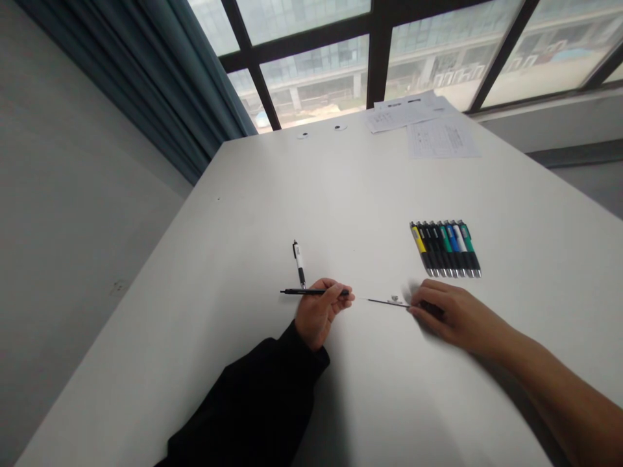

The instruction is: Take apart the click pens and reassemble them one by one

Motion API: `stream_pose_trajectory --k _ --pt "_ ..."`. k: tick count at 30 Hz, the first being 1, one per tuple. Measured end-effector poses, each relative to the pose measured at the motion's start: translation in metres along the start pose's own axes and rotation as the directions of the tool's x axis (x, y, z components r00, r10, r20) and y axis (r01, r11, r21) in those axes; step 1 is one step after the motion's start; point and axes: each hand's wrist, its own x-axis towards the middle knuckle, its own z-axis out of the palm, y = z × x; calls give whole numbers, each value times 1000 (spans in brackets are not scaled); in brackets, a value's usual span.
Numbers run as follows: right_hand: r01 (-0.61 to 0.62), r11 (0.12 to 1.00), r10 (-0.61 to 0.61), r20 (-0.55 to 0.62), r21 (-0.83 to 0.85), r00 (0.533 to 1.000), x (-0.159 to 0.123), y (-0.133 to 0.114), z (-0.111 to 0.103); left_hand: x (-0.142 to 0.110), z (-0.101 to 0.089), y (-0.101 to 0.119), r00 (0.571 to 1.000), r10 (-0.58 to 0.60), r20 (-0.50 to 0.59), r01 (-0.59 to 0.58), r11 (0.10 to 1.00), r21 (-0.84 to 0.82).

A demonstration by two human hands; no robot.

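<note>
Left hand (321, 313), in a black sleeve (253, 395), is closed narrow around a slim black pen barrel (311, 292), pinching one end between thumb and fingers while the pointed end sticks out to the left over the white table (204, 324). Right hand (460, 318), bare to the forearm and blurred with motion, is curled narrow around one end of a thin dark pen refill (388, 301). The refill's free end points at the left hand's grip, with a small gap between them. Small metal parts (394, 299) lie on the table just below the refill; whether they touch it is too blurred to tell. A white-and-black pen (299, 263) lies just beyond the left hand, almost touching the barrel. Beyond the right hand, a row of eight click pens (445, 248) lies side by side, running from yellow to green. Printed sheets (442, 137) lie near the far edge, beside two round grommets (303, 135). Past that edge stands a window (316, 71), with a blue curtain (185, 97) at the far left corner.
</note>
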Motion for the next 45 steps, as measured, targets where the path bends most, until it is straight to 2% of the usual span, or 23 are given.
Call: stream_pose_trajectory --k 5,9,11,14,17,20,23,27,31,35,37,40,42,45 --pt "7 1000 -8 -46 -13 999 1 -1 2 0 0 1 1000 -12 16 12 1000 8" --pt "42 997 -28 -201 62 979 0 -13 7 -5 6 -3 999 -31 34 30 999 41" --pt "82 983 -35 -272 163 962 -2 -23 12 -11 10 -10 996 -49 68 43 996 83" --pt "188 938 -93 -314 290 945 -5 -39 20 -21 18 -26 987 -77 138 61 991 118" --pt "281 907 -157 -368 313 916 -6 -51 25 -29 22 -41 979 -67 192 42 991 128" --pt "270 917 -144 -389 293 910 -7 -57 25 -32 22 -47 979 -41 201 15 992 128" --pt "241 932 -128 -376 271 918 -11 -58 26 -32 21 -47 965 -13 260 -16 994 106" --pt "212 943 -100 -390 258 915 -21 -61 33 -36 21 -49 948 85 307 -139 978 158" --pt "173 965 -73 -433 198 898 -30 -57 39 -39 21 -49 933 203 297 -289 915 281" --pt "105 983 -26 -447 153 894 -37 -41 33 -35 8 -41 939 300 170 -341 880 331" --pt "67 989 -1 -449 131 894 -42 -33 28 -32 0 -37 929 327 172 -369 842 394" --pt "24 994 25 -443 104 896 -47 -25 27 -31 -8 -34 873 413 261 -484 655 580" --pt "6 996 34 -433 90 901 -48 -23 29 -33 -7 -33 838 450 309 -532 544 649" --pt "-22 997 52 -418 75 907 -47 -21 33 -33 -3 -32 815 467 344 -560 478 677"
